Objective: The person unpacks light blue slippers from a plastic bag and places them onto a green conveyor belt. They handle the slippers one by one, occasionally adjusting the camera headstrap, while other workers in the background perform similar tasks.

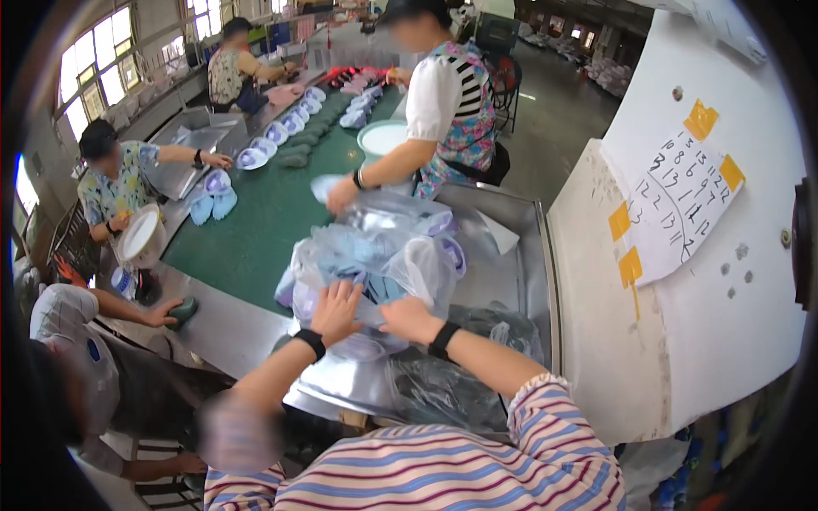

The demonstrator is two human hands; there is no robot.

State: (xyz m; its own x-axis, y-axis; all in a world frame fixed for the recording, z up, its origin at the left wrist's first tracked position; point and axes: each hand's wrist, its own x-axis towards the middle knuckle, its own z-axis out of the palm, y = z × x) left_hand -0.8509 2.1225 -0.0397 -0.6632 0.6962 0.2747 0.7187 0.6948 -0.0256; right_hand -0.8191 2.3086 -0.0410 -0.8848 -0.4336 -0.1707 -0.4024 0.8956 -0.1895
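A clear plastic bag (413,271) lies in front of me, loosely filled with pale blue and lilac shoes that look like slippers or clogs. My left hand (337,310) rests against its near side, with the fingers stretched upward and apart. Close beside it, my right hand (411,319) is closed on the near edge of the bag. A lilac shoe (453,254) shows at the bag's right side. The plastic hides most of the shoes' shapes. Beneath the bag is a shiny metal tray (341,381).
A green belt (226,260) runs away, carrying lilac shoes (277,132) and dark green shoes (317,136). Several co-workers line it; one at the right (456,111) reaches toward my bag. Dark plastic bags (443,383) lie near my right forearm. A white panel (724,255) stands at right.
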